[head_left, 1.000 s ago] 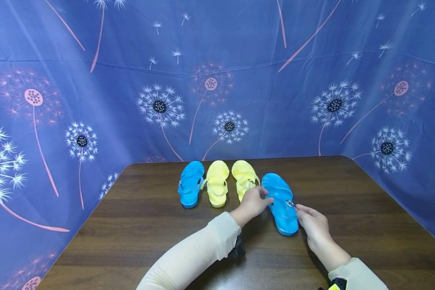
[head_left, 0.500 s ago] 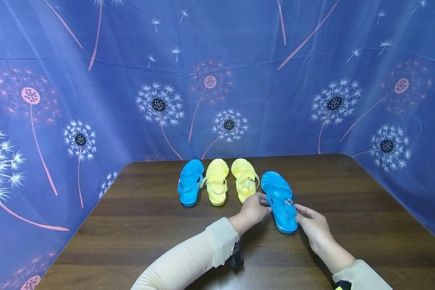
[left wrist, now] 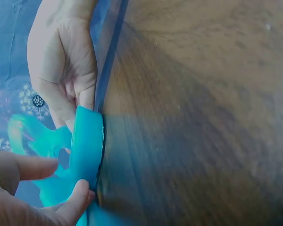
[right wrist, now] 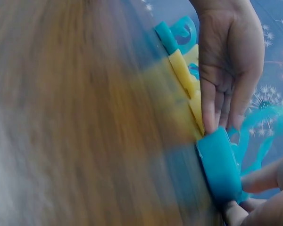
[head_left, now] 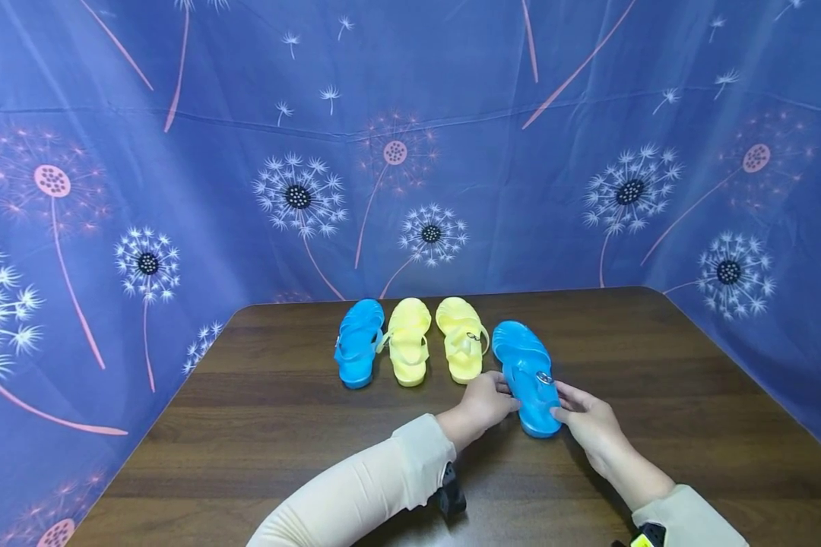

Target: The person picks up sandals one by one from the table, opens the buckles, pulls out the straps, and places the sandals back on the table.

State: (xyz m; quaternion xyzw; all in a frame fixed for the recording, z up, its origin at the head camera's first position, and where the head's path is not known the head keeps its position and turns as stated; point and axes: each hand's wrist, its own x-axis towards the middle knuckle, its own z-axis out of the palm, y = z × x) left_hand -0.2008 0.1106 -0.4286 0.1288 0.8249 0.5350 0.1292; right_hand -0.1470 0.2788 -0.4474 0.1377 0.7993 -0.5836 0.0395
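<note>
A blue sandal (head_left: 528, 368) with a round silver buckle lies on the table, its toe pointing away from me. My left hand (head_left: 484, 401) grips its left edge near the heel. On the opposite side, my right hand (head_left: 591, 427) holds the edge just below the buckle, thumb over the rim. In the left wrist view the sandal's heel (left wrist: 88, 141) faces the camera between both hands, with the strap loop standing beside it. The right wrist view shows the same heel (right wrist: 219, 162) down at the table, left fingers along one side and the right hand (right wrist: 273, 200) at the other.
Left of the held sandal stand a yellow sandal (head_left: 462, 338) with a buckle, another yellow sandal (head_left: 409, 342) and a second blue sandal (head_left: 359, 342), all in a row. The brown wooden table (head_left: 280, 433) ends at a blue dandelion-print cloth (head_left: 506, 190) behind.
My left hand has slid back along the sandal's left edge toward the heel. The right thumb has come up onto the right edge. The sandal stays in nearly the same place.
</note>
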